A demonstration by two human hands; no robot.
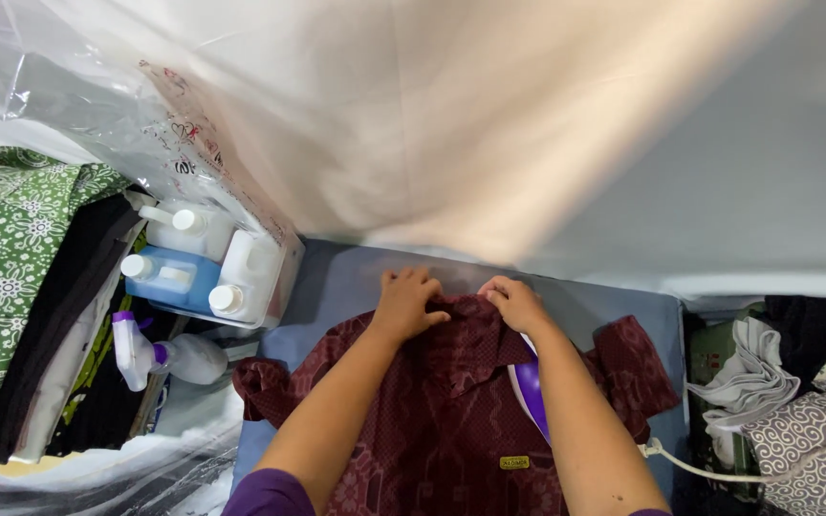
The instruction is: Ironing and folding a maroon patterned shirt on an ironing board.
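Both my hands at shirt (432,420) collar: left hand (405,304) fingers curled, gripping the fabric; right hand (516,304) pinching it too. Iron (532,394) just below right fingers, on board (356,287).

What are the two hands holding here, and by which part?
Both the left hand and the right hand grip the dark red patterned shirt at its collar, at the far end of the blue ironing board.

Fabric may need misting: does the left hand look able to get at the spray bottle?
Probably yes: the left hand rests on the maroon shirt collar, and the spray bottle lies just left of the board with nothing between.
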